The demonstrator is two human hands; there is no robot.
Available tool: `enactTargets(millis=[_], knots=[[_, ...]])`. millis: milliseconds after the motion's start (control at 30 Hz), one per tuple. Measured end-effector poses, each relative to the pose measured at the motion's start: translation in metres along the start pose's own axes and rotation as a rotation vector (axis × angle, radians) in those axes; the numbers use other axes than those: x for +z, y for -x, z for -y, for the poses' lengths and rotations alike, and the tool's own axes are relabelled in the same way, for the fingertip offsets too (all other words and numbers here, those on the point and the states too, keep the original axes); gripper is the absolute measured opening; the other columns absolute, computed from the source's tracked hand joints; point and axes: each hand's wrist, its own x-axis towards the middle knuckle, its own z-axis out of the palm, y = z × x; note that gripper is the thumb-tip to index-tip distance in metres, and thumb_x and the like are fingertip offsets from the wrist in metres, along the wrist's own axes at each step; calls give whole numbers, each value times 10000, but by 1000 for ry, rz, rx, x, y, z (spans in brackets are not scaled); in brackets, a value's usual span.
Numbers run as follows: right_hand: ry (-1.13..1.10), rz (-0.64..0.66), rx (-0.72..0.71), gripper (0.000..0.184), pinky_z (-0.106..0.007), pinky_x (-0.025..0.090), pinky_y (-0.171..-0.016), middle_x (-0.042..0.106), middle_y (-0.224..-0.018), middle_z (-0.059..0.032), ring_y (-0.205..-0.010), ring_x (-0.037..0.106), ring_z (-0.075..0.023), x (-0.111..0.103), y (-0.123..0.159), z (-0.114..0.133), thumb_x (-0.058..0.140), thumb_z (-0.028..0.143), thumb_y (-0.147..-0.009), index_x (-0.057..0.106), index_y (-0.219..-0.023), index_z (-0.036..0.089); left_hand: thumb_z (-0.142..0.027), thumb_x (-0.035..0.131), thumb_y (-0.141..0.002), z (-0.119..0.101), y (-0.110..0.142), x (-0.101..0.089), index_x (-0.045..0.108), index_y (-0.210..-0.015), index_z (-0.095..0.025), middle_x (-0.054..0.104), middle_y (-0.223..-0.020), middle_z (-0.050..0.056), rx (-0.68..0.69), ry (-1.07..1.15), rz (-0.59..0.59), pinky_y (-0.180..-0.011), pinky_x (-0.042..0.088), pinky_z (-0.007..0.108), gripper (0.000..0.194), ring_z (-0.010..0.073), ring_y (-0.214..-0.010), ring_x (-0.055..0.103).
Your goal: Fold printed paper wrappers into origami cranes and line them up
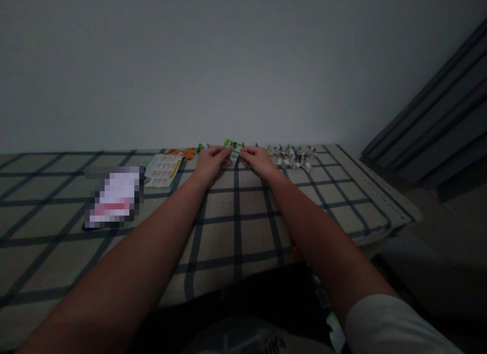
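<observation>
Between my two hands is a small piece of green and white printed paper [235, 153], partly folded. My left hand [210, 164] pinches its left side with thumb and fingertips. From the right, my right hand [260, 161] grips the paper's other edge, fingers closed. The lower part of the paper is partly hidden by my fingers. Just right of my right hand lies a cluster of several small folded paper pieces [292, 158]. More folded paper [200, 148] shows behind my left hand.
A printed sheet [164, 170] lies left of my hands, with an orange patterned item [184, 153] behind it. Nearer left, a phone-like device [116, 197] is blurred out. All rest on a checked cloth [220, 232] against a wall [243, 65]. A grey curtain [437, 105] hangs right.
</observation>
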Motion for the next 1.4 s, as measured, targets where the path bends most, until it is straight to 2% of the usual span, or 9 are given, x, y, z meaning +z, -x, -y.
enactTargets(millis=[300, 433, 567, 733, 900, 1133, 1300, 1400], knots=[[-18, -9, 14, 235, -224, 353, -569, 534, -598, 39, -562, 460, -90, 2, -1, -3, 628, 361, -854, 622, -714, 172, -569, 823, -656, -1, 1, -2, 696, -710, -169, 650, -643, 19, 24, -97, -40, -679, 479, 281, 423, 151, -639, 580], [-15, 25, -12, 225, -224, 349, -571, 545, -613, 39, -569, 466, -90, 1, -1, -4, 638, 367, -848, 645, -740, 169, -517, 826, -658, -1, -1, 0, 656, -654, -175, 623, -612, 4, 2, -9, -60, -662, 502, 280, 382, 134, -594, 566], [11, 5, 26, 230, -226, 337, -561, 521, -586, 48, -547, 447, -87, 1, -1, -1, 627, 352, -854, 626, -712, 171, -525, 784, -699, 4, -5, -1, 666, -679, -174, 650, -664, 19, -33, 69, -59, -685, 533, 296, 371, 140, -614, 593], [7, -26, 35, 199, -225, 336, -557, 533, -587, 45, -554, 458, -93, 1, 0, 1, 634, 335, -855, 648, -749, 167, -563, 786, -700, 5, -3, -2, 695, -727, -166, 673, -714, 36, -5, 20, -37, -745, 537, 315, 408, 155, -674, 616], [-41, -65, 64, 169, -219, 349, -553, 528, -580, 46, -555, 463, -91, 1, 1, 5, 644, 280, -847, 635, -722, 167, -567, 822, -661, -2, 2, -1, 727, -718, -161, 674, -682, 28, 6, -100, 56, -693, 497, 288, 420, 151, -645, 585], [-125, -22, 111, 189, -208, 399, -570, 584, -643, 30, -567, 492, -82, 2, 0, 7, 659, 295, -858, 625, -726, 164, -496, 755, -759, -4, 3, -6, 709, -641, -178, 667, -622, 20, 94, -274, 3, -671, 459, 276, 342, 147, -612, 565], [-103, -23, 94, 173, -219, 396, -576, 567, -624, 37, -564, 488, -87, 2, 2, 7, 680, 283, -850, 631, -734, 164, -482, 778, -739, -3, 2, -3, 704, -630, -167, 657, -609, 24, 60, -232, 1, -648, 462, 273, 341, 147, -605, 567], [-97, -52, 78, 164, -222, 385, -568, 556, -606, 41, -555, 483, -90, 2, 1, 7, 672, 274, -855, 633, -736, 167, -501, 808, -709, 1, 1, 0, 736, -729, -149, 670, -657, 27, -30, -92, 35, -658, 496, 273, 360, 142, -624, 591]])
